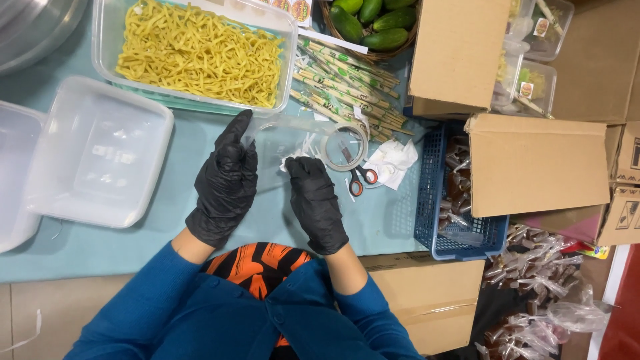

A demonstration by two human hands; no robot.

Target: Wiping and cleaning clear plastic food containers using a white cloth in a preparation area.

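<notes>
Both my hands wear black gloves. My left hand [225,180] pinches the free end of a strip of clear tape [287,122] pulled out to the left. My right hand [315,200] holds the roll of clear tape [344,145] from below, just above the teal tabletop [180,147]. Small scissors with orange-red handles [360,179] lie under and beside the roll. Crumpled white paper bits [393,160] lie to the right of the roll.
A clear tub of yellow noodles [200,53] stands ahead. Clear empty containers [100,153] lie at left. Wrapped chopsticks [347,87], a basket of cucumbers [370,23], a blue crate of sachets [460,207] and cardboard boxes [533,160] fill the right.
</notes>
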